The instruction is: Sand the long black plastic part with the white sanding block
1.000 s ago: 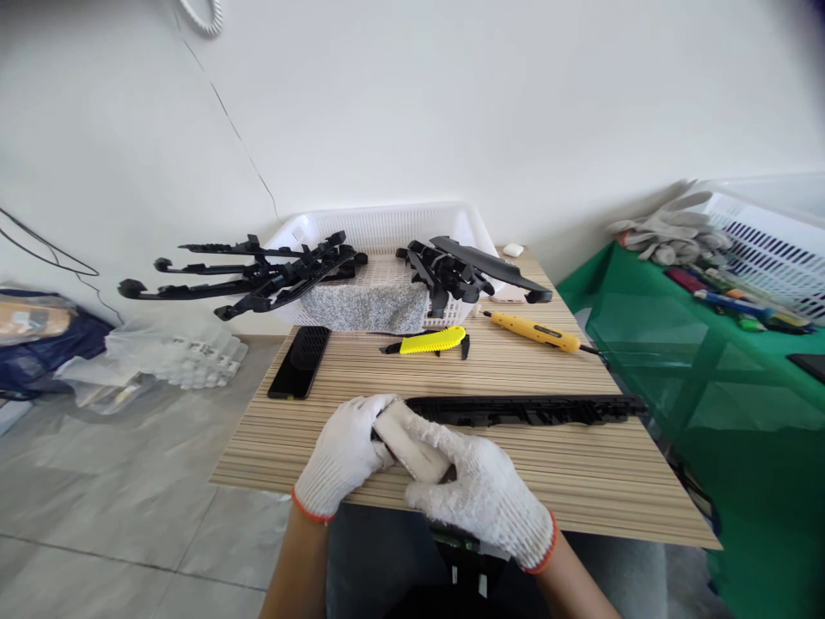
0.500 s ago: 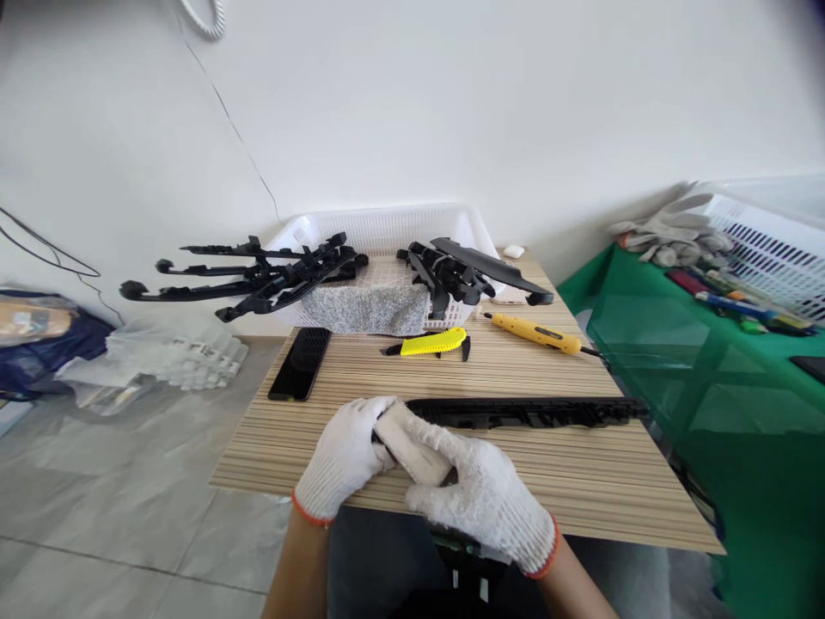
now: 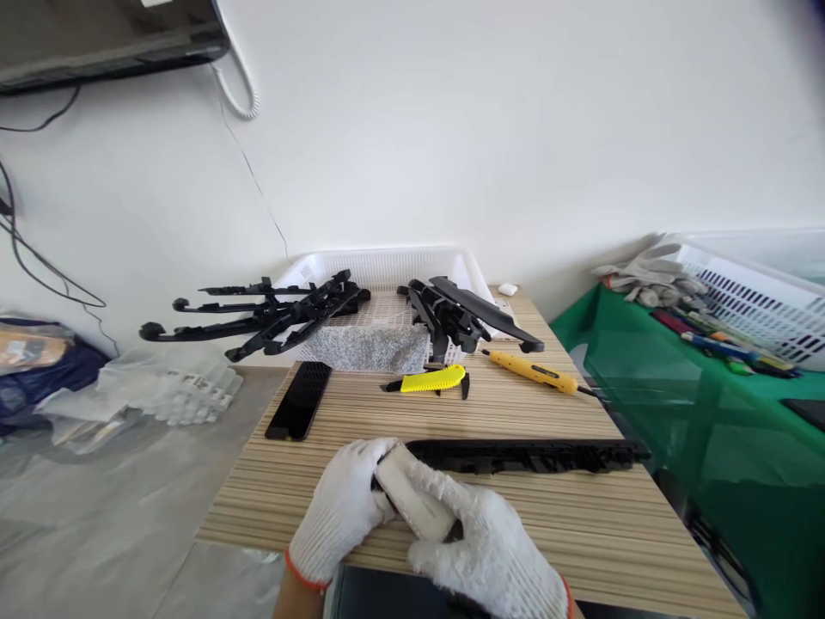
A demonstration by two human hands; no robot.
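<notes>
My left hand (image 3: 351, 488), in a white knit glove with an orange cuff, is closed around a dark piece, apparently a black plastic part, mostly hidden by the gloves. Against it lies an off-white block (image 3: 416, 499), tilted down to the right. My right hand (image 3: 486, 546), gloved likewise, grips this block with its fingers along the upper side and the thumb below. Just beyond both hands a long black plastic trim strip (image 3: 534, 456) lies across the table (image 3: 309, 490); its left end reaches behind the left glove.
A yellow utility knife (image 3: 433, 379), a black phone (image 3: 300, 401) and a yellow electric screwdriver (image 3: 532, 371) lie farther back. Behind them stands a white basket (image 3: 387, 258) with black plastic parts jutting out and a grey cloth (image 3: 367, 347). A green-covered table (image 3: 676, 413) adjoins on the right.
The camera view has tilted up, so everything sits lower and a dark screen appears top left. Both hands keep their grip, with the block at nearly the same angle.
</notes>
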